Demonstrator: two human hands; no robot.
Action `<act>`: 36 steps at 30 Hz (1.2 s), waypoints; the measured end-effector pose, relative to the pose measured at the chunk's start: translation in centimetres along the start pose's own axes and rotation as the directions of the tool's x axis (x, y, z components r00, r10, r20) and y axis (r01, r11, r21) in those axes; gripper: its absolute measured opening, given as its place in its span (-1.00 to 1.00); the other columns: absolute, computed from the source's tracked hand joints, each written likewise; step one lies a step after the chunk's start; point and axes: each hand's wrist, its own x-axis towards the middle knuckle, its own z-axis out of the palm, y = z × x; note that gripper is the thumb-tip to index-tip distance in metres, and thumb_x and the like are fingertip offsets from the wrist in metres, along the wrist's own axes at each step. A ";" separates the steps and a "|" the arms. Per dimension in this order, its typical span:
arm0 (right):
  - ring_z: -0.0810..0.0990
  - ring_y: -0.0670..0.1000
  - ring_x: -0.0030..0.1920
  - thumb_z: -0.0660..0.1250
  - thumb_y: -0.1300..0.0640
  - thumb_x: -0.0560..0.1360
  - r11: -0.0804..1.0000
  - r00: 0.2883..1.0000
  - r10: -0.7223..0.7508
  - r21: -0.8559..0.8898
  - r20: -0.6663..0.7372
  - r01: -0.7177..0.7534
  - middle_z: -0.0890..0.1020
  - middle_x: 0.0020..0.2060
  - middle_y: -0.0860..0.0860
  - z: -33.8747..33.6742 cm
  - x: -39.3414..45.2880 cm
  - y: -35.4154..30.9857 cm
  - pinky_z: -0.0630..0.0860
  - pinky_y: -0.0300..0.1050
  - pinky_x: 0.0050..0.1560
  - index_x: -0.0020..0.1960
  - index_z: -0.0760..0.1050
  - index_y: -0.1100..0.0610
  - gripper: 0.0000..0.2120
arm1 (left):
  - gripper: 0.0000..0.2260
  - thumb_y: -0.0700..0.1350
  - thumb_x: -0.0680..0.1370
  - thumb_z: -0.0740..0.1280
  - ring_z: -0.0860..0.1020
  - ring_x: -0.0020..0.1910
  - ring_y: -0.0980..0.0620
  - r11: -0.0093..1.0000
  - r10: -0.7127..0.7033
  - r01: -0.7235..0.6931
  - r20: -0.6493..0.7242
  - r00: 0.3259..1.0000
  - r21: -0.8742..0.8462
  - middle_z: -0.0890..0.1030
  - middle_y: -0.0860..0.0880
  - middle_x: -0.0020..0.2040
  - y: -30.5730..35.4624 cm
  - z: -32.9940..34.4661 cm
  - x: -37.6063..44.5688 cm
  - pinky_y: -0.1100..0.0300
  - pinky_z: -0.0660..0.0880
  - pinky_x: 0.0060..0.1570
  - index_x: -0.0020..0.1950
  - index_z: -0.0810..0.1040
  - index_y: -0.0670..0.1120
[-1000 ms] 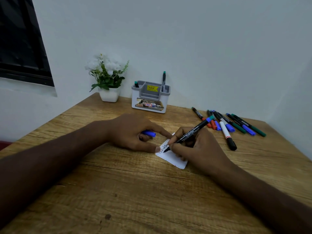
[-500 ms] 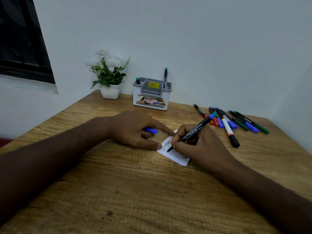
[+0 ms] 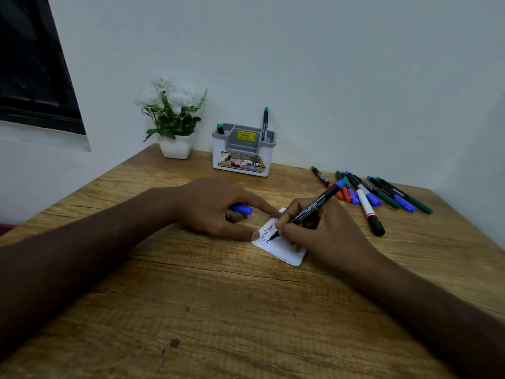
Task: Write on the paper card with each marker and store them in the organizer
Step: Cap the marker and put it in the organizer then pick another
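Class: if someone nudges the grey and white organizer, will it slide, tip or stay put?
The organizer looks like light plastic, so it probably slides easily. Its broad, low base suggests it is unlikely to tip. The tall marker standing in it might rattle.

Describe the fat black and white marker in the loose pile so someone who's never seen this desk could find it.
Start at the grey and white organizer against the back wall, then look right to the loose markers fanned on the wooden table. The black and white marker lies nearest the writing hand; it is thicker than the slim ones, with a white barrel and black cap.
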 end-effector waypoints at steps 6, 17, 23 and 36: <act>0.71 -0.08 -0.26 0.49 0.14 0.52 1.000 1.000 0.003 0.004 -0.013 -0.003 0.77 -0.22 -0.01 0.1 0.0 -0.2 0.70 0.01 -0.07 -0.17 0.70 -0.02 -0.88 | -0.48 0.43 0.53 0.25 0.53 -0.23 0.09 1.000 -0.027 0.027 0.023 0.999 0.014 0.56 0.02 -0.34 -0.1 0.1 0.1 0.04 0.48 -0.19 0.50 0.29 0.48; 0.73 -0.04 -0.20 0.50 0.15 0.52 0.999 0.999 0.032 0.013 -0.033 -0.032 0.77 -0.21 -0.01 0.0 0.0 0.0 0.71 0.06 -0.05 -0.14 0.72 -0.01 -0.91 | -0.47 0.42 0.54 0.27 0.53 -0.25 0.09 1.000 -0.030 0.030 0.046 0.999 0.006 0.57 -0.02 -0.33 -0.2 0.1 0.1 0.08 0.44 -0.22 0.52 0.32 0.44; 0.71 -0.10 -0.25 0.49 0.14 0.53 0.999 0.999 0.034 0.016 -0.020 -0.034 0.78 -0.21 -0.02 0.0 0.1 0.0 0.72 0.04 -0.06 -0.12 0.71 0.01 -0.93 | -0.47 0.46 0.52 0.24 0.55 -0.23 0.05 0.999 -0.035 0.035 0.042 0.999 0.000 0.60 -0.03 -0.29 -0.2 0.1 0.0 -0.01 0.50 -0.16 0.49 0.26 0.53; 0.74 -0.07 -0.26 0.50 0.13 0.54 1.000 0.999 0.029 0.013 -0.038 -0.028 0.78 -0.24 -0.04 -0.1 0.1 0.4 0.73 -0.03 -0.09 -0.08 0.72 0.00 -0.95 | -0.51 0.32 0.58 0.33 0.48 -0.34 0.21 1.000 -0.020 0.021 0.033 0.999 -0.018 0.47 0.08 -0.41 0.3 -0.2 -0.1 0.22 0.30 -0.30 0.51 0.39 0.39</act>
